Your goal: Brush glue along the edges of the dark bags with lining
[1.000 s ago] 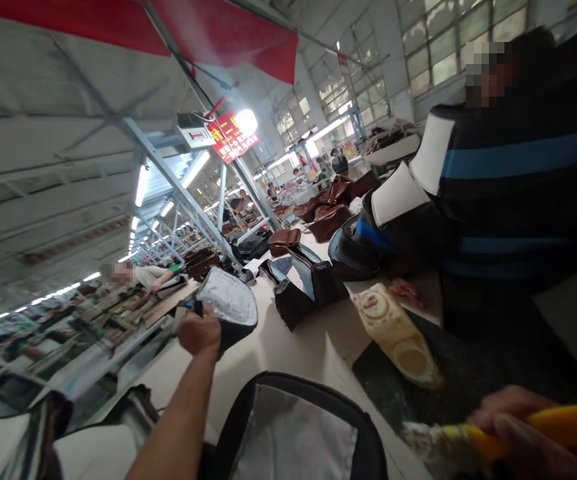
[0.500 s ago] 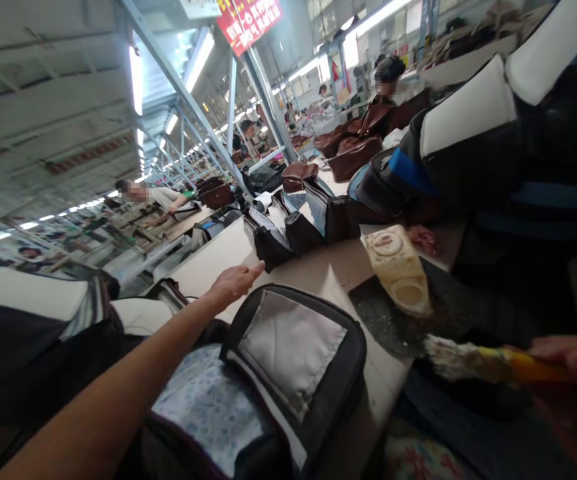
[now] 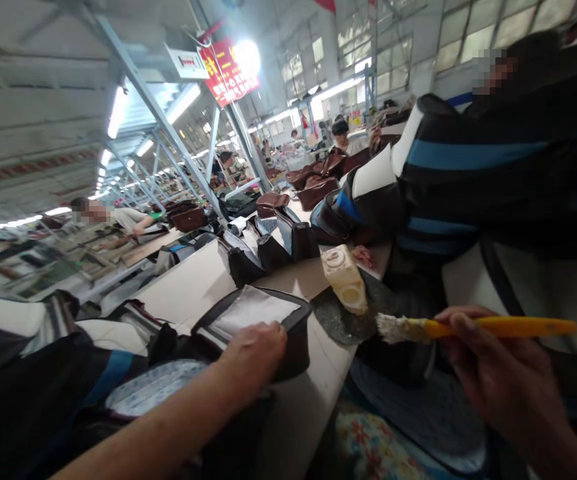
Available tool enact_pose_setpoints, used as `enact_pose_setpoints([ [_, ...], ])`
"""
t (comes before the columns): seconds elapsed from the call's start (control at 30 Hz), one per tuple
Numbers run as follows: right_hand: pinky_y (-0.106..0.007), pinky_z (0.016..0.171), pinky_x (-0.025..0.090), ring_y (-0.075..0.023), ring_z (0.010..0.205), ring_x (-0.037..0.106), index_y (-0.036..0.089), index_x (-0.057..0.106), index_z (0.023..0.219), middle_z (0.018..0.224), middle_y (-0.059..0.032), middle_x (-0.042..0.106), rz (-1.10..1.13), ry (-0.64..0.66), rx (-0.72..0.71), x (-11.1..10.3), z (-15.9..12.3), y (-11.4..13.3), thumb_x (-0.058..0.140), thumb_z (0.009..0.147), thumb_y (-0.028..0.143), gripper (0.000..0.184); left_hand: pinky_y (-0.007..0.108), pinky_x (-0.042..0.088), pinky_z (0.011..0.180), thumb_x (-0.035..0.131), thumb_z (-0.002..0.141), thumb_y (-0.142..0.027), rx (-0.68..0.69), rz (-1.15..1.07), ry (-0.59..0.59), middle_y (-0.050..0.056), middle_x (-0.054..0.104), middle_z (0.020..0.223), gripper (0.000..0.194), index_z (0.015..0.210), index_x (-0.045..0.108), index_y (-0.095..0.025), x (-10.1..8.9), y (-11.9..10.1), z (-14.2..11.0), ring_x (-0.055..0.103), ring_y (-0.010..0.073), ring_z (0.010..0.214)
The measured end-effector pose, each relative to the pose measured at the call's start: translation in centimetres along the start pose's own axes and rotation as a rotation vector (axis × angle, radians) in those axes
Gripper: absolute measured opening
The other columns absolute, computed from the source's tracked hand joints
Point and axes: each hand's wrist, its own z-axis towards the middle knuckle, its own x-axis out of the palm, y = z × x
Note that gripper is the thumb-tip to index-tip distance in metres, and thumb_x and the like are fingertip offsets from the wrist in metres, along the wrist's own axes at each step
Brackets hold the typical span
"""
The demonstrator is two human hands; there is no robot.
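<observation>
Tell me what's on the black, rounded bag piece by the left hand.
A pale, silvery fabric sheet lies on the bag piece; the left hand, over the sheet's near edge, covers part of both. Anything beneath the sheet is hidden.

L grip [image 3: 256, 352] now back from bag row [image 3: 272, 255] to gry patch [image 3: 256, 309] on nearer blk bag [image 3: 296, 348].

left hand [image 3: 253, 350]: at black bag [image 3: 297, 352] | right hand [image 3: 501, 363]: grips yellow brush [image 3: 528, 326]
</observation>
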Motion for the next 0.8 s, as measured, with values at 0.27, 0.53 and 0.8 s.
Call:
enact_pose_setpoints([
  [0.27, -0.026, 0.058, 0.043, -0.0146, 0.058, 0.054, 0.017, 0.060, 0.104, 0.063, 0.0019, 0.056, -0.436, 0.196, -0.197, 1.2, 6.8, -4.7, 0.047, 0.096, 0.051, 0.037, 0.038, 0.038, 0.069, 0.057, 0.080, -0.001, 0.395, 0.483, -0.368, 0.011, 0.062, 0.075, 0.018, 0.075, 0.070, -0.012, 1.1, 1.3, -2.3, 0.059, 0.0236, 0.072],
  [0.53, -0.028, 0.072, 0.044, -0.0190, 0.075, 0.063, 0.017, 0.065, 0.092, 0.080, -0.0063, 0.068, -0.815, 0.524, -0.338, 7.7, 11.6, -11.5, 0.054, 0.092, 0.036, 0.022, 0.038, 0.038, 0.095, 0.041, 0.092, -0.002, 0.323, 0.284, -0.701, 0.006, 0.067, 0.119, 0.037, 0.113, 0.067, -0.018, 4.9, -1.7, -4.2, 0.056, 0.0224, 0.114],
  [0.8, -0.033, 0.076, 0.047, -0.0179, 0.079, 0.063, 0.014, 0.063, 0.102, 0.090, -0.0060, 0.068, -1.161, 0.593, -0.340, 9.1, 12.1, -14.5, 0.054, 0.096, 0.037, 0.025, 0.048, 0.053, 0.095, 0.065, 0.079, -0.048, -0.439, -0.505, -0.791, 0.015, 0.055, 0.133, 0.071, 0.139, 0.041, -0.018, 7.4, 2.3, -8.7, 0.056, 0.0331, 0.120],
])
